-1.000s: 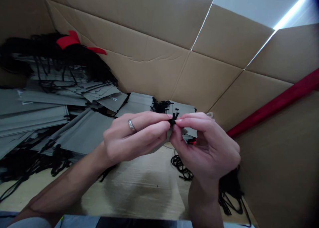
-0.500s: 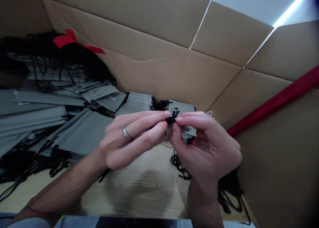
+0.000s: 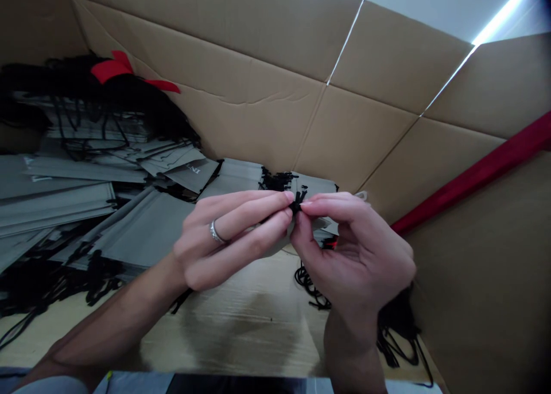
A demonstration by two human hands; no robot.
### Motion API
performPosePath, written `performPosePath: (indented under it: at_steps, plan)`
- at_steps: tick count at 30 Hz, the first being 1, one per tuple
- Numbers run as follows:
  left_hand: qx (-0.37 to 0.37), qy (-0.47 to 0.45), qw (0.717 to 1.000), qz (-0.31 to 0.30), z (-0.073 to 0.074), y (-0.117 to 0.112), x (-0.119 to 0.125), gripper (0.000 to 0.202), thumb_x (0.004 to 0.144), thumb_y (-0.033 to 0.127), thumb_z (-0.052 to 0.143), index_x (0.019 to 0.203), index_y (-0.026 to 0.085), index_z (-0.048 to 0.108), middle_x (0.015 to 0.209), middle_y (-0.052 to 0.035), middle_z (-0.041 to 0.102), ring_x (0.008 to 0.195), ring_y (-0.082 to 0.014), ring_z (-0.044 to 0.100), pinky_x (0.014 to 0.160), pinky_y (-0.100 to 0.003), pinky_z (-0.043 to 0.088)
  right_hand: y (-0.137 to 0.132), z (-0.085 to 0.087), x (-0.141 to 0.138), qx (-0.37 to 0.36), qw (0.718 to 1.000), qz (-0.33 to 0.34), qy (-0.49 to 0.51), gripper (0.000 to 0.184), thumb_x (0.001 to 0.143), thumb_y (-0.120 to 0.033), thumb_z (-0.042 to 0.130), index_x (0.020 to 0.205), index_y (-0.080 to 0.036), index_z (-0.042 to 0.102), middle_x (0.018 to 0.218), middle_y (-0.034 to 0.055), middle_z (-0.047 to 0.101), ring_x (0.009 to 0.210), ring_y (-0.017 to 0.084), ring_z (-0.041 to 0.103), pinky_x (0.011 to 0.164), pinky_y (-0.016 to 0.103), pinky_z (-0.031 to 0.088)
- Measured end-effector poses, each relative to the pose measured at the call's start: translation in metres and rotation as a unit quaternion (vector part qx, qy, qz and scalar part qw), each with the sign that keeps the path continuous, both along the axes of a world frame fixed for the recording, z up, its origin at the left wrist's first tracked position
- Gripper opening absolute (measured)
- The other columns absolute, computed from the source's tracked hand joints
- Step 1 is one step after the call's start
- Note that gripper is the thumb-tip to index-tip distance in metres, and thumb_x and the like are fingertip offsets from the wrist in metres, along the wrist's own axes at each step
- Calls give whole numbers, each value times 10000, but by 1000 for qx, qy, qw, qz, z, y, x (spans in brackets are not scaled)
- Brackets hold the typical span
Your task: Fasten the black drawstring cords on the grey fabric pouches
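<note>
The left hand (image 3: 224, 239), with a silver ring (image 3: 214, 232) on its fourth finger, and the right hand (image 3: 357, 256) meet at the center of the view. Their grip is pressed together: the left fingertips and the right thumb and first finger pinch the black cord ends (image 3: 297, 205) from two sides. Most of the cord is hidden by the fingers, so I cannot tell how it is joined or how many strands there are. Under the pinch, a grey bag (image 3: 312, 225) shows only partly behind the hands. Compared with the picture one second before, the ring sits a little lower and further left, but the pinch is almost at the same place. At 6 o'clock, the pale tabletop (image 3: 241, 331) gives some open room, and a coil of black cord (image 3: 309, 285) lies on it just beside the right hand. More black cords (image 3: 398, 336) lie at 5 o'clock, partly cut off by the right wrist. At 9 o'clock is a pile of flat grey bags (image 3: 138, 227) with tangled cords, and its left part runs out of the frame. At 10 o'clock there is a red ribbon (image 3: 111, 70). At 2 o'clock a dark red strip (image 3: 473, 176) runs along the cardboard wall (image 3: 241, 78), which closes the far side.
</note>
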State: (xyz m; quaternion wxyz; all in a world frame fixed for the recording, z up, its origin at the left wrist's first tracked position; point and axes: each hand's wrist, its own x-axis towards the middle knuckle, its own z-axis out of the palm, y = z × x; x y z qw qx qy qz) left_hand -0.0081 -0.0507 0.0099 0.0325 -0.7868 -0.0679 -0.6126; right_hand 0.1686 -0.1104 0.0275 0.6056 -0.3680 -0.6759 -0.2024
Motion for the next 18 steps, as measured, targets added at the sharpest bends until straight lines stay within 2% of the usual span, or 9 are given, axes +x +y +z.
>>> performPosePath:
  at_steps: [3,7,10,12,18]
  plan:
    - [66,4,996,62,-3,4,2,232,919,151,846,1135,210,783,1236,-89,832,1056,-258,837,939,-349,751,1,-1,0,3,1000,-13,-3,280,891,-25,764,1018,-274,748,930,13,805,818,210,794,747,373,715]
    - [68,-21,995,63,-3,10,6,178,906,151,851,1060,195,773,1123,-83,840,922,-209,830,793,-287,737,3,-1,0,20,1000,-5,-11,302,885,-6,765,1021,-275,755,923,10,808,801,206,790,729,374,709]
    - [47,-51,997,23,4,13,11,146,890,136,837,983,215,757,1012,-40,840,801,-148,805,703,-225,706,4,0,-1,32,999,9,-13,326,879,16,763,1034,-271,760,930,14,811,803,204,790,712,368,700]
    - [3,-66,998,-9,8,13,13,162,875,121,830,954,240,751,967,-13,831,791,-130,799,718,-211,700,5,0,-2,33,999,17,-9,338,876,20,765,1044,-273,761,930,14,808,806,205,791,699,367,697]
    - [-61,-101,987,-106,12,16,17,128,847,90,812,879,202,757,896,-23,827,781,-129,789,700,-220,680,5,1,-3,43,998,41,4,335,867,40,757,1030,-253,768,910,13,793,805,199,788,701,364,692]
